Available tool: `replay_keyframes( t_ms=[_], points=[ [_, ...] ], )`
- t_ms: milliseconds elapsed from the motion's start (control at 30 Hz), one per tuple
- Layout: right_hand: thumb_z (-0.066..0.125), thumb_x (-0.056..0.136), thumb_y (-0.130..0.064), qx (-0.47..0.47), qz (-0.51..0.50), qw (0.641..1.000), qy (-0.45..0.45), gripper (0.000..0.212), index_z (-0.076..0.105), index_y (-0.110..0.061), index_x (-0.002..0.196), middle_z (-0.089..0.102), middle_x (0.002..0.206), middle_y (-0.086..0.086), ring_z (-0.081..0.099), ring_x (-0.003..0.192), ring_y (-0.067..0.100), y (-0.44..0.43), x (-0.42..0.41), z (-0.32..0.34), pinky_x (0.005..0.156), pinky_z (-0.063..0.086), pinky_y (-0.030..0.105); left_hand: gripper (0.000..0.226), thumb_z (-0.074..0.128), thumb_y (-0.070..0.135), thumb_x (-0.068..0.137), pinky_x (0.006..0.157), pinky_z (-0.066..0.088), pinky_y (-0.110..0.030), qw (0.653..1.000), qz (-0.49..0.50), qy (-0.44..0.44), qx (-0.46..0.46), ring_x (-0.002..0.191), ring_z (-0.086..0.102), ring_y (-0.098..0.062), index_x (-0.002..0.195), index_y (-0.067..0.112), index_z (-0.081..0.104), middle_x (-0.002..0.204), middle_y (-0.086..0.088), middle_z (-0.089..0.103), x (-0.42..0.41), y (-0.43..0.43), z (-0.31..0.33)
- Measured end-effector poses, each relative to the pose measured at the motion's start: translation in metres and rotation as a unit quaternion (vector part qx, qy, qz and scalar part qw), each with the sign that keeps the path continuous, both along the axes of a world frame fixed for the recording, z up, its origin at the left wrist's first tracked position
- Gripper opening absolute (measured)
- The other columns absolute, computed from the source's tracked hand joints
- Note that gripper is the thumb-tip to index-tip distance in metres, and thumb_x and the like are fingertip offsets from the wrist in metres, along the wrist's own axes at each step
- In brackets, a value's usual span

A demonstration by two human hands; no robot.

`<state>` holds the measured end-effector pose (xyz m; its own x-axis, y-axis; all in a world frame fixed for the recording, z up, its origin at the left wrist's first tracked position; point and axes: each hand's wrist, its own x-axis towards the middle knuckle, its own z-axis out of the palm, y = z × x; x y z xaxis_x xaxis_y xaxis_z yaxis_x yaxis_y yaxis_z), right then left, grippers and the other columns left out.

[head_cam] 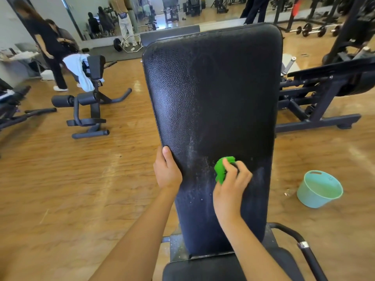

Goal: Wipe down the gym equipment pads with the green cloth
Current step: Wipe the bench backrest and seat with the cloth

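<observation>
1. Two bare hands work on the black bench back pad [213,94].
2. Right hand [231,185] presses the bunched green cloth [222,169] against the pad's lower middle.
3. Left hand [167,169] grips the pad's left edge.
4. Teal basin [319,188] sits on the wooden floor [81,179], right of the pad.

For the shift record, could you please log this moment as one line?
step: wiping | right hand: green cloth on bench pad | left hand: gripping pad edge
</observation>
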<state>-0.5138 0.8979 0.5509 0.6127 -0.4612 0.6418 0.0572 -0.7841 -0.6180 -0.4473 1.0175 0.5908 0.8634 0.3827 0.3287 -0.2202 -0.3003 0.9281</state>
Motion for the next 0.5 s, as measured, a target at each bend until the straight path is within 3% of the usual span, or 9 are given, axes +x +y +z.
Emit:
replay_keyframes(
  t_ms=[167, 233, 333, 400, 500],
  points=[
    [0.076, 0.063, 0.015, -0.046, 0.055, 0.997, 0.014, 0.069, 0.047, -0.012, 0.118, 0.035, 0.123, 0.010, 0.039, 0.109, 0.028, -0.035, -0.004, 0.004, 0.091, 0.042, 0.030, 0.063, 0.017, 0.056, 0.088, 0.068, 0.033, -0.040, 1.000, -0.005, 0.008, 0.004, 0.065, 0.035, -0.011, 0.081, 0.002, 0.047, 0.068, 0.008, 0.044, 0.002, 0.002, -0.004],
    [0.072, 0.069, 0.014, -0.008, 0.008, 1.000, 0.006, 0.059, 0.050, -0.010, 0.118, 0.037, 0.123, 0.013, 0.039, 0.110, 0.027, -0.059, -0.003, 0.011, 0.093, 0.038, 0.025, 0.062, 0.016, 0.056, 0.088, 0.068, 0.032, -0.038, 1.000, -0.009, 0.007, 0.006, 0.064, 0.036, -0.010, 0.081, 0.003, 0.047, 0.069, 0.009, 0.045, 0.002, 0.002, -0.004],
    [0.066, 0.078, 0.009, 0.060, -0.061, 0.996, -0.008, 0.043, 0.053, -0.002, 0.118, 0.044, 0.121, 0.021, 0.038, 0.111, 0.021, -0.080, -0.006, 0.020, 0.095, 0.028, 0.006, 0.056, 0.017, 0.055, 0.088, 0.066, 0.030, -0.029, 1.000, -0.012, 0.000, 0.003, 0.065, 0.043, 0.000, 0.082, 0.009, 0.048, 0.071, 0.011, 0.048, 0.002, 0.002, -0.004],
    [0.063, 0.081, 0.008, 0.092, -0.077, 0.993, -0.017, 0.041, 0.053, 0.000, 0.120, 0.044, 0.122, 0.022, 0.038, 0.111, 0.020, -0.078, -0.008, 0.017, 0.093, 0.025, -0.001, 0.055, 0.017, 0.054, 0.088, 0.066, 0.030, -0.028, 1.000, -0.010, -0.002, 0.001, 0.065, 0.041, -0.003, 0.083, 0.009, 0.049, 0.072, 0.011, 0.049, 0.003, 0.001, -0.004],
    [0.064, 0.077, 0.012, 0.123, -0.063, 0.990, 0.015, 0.052, 0.049, -0.006, 0.123, 0.039, 0.127, 0.016, 0.041, 0.117, 0.023, -0.051, -0.011, 0.000, 0.097, 0.036, 0.015, 0.055, 0.017, 0.053, 0.090, 0.067, 0.030, -0.028, 1.000, -0.006, 0.003, -0.002, 0.064, 0.040, -0.003, 0.083, 0.009, 0.049, 0.072, 0.012, 0.049, 0.003, 0.000, -0.004]
  ],
)
